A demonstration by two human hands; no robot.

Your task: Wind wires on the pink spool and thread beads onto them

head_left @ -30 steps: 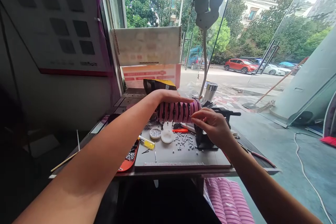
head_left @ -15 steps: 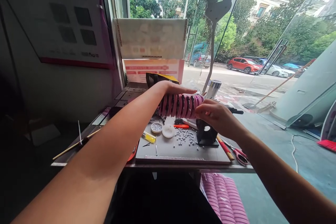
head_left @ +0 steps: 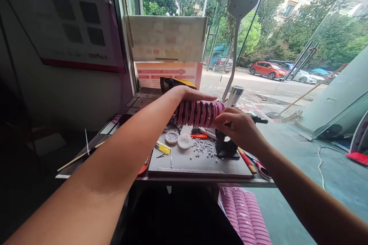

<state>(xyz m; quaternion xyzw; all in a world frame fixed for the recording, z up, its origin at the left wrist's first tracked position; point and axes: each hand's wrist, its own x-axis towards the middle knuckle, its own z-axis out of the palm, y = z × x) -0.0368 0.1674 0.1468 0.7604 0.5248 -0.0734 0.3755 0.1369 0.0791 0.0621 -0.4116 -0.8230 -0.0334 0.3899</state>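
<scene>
A row of pink rings with dark beaded strips between them (head_left: pixel 198 114) lies horizontally above the table, carried on a black stand (head_left: pixel 227 148). My left hand (head_left: pixel 198 94) rests along the top and far side of the row, its fingers stretched out flat. At the row's right end, my right hand (head_left: pixel 237 122) pinches the edge of a pink ring between thumb and fingers. Its fingertips are partly hidden. Below, small grey beads (head_left: pixel 202 147) are scattered on a grey board (head_left: pixel 184 164). A round dish of beads (head_left: pixel 171 137) and a white lid (head_left: pixel 184 141) are beside them.
On the board lie a yellow-handled tool (head_left: pixel 163 148) and an orange-handled tool (head_left: pixel 199 136). Scissors (head_left: pixel 263 170) lie at the table's right edge. A metal-capped cylinder (head_left: pixel 234 95) stands behind. Packed pink rings (head_left: pixel 244 214) sit below the table.
The camera view has shifted slightly. My left hand stays flat over the row; my right fingers have shifted a little at its right end.
</scene>
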